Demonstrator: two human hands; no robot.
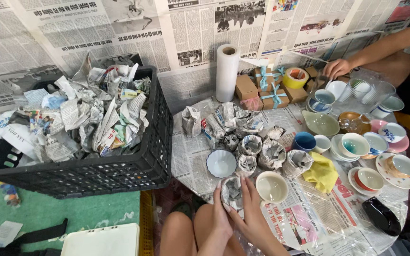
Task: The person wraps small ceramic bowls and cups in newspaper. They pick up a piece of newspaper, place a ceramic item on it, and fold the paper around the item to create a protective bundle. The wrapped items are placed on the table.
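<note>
Presently a newspaper-wrapped bowl [233,192] is cupped between left hand [220,215] and right hand [251,215], both closed around it; judged light, fragile, best gripped by its sides.

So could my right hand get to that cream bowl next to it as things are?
Probably yes. The cream bowl sits open on the table just beside your right hand, nothing between them, though both hands now hold a newspaper-wrapped bundle.

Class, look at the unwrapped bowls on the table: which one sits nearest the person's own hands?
The cream round bowl, standing just beside the right hand. The white fluted bowl sits farther off, beyond the newspaper-wrapped piece both hands hold.
</note>
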